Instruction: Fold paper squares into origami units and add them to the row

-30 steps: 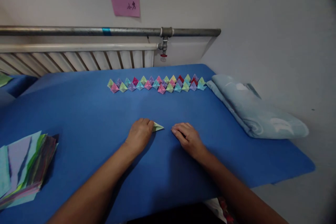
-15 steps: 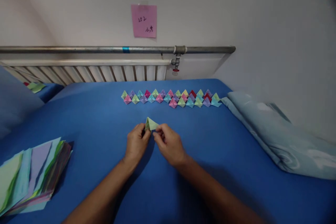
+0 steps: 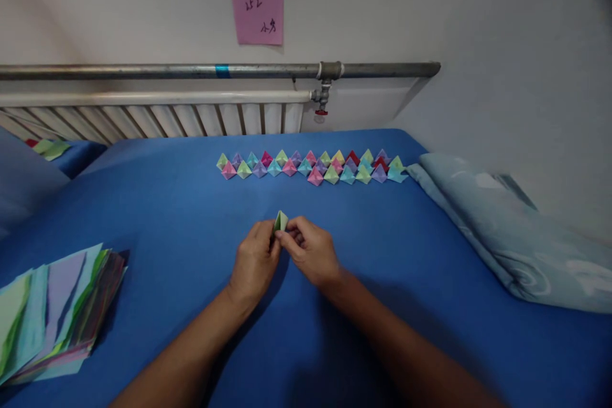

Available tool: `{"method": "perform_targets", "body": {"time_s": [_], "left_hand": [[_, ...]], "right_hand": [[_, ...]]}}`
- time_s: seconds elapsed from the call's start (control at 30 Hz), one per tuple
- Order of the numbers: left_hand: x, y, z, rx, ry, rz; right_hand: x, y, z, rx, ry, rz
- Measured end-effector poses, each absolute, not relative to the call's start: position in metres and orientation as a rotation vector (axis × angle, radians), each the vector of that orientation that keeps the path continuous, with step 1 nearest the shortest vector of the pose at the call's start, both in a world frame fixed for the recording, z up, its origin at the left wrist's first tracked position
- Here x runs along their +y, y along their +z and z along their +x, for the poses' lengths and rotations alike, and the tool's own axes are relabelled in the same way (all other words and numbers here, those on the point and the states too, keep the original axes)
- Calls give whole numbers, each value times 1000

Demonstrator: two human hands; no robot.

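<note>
A small folded piece of light green paper is held up between my two hands, above the blue surface. My left hand pinches its left and lower side. My right hand grips its right side, with thumb and forefinger at the paper's edge. The fingers hide its lower part. Beyond the hands, small folded paper shapes in pink, green, blue, purple, yellow and red lie in close rows.
A fanned stack of coloured paper sheets lies at the left. On the right is a folded light blue cloth. A radiator, a pipe and a pink note are at the back.
The green paper looks narrower, its right flap folded or turned inward. My right hand has come closer to my left. The view has tilted slightly downward.
</note>
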State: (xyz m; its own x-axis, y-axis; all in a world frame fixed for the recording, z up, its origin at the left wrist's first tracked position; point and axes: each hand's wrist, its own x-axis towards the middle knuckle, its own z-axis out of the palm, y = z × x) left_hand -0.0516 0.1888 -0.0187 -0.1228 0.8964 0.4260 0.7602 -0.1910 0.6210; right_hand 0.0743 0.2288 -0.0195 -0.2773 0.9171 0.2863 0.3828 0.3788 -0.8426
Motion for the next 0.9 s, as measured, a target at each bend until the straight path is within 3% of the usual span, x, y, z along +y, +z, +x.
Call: {"method": "perform_targets", "body": {"time_s": [0.43,0.9], "left_hand": [[189,-20,-52,1926,1137,1964],[191,-19,-50,1942,1050,1838]], "right_hand": [[228,-15,79,-2046,537,-1115],[237,-30,74,-2006,788,-1271]]}}
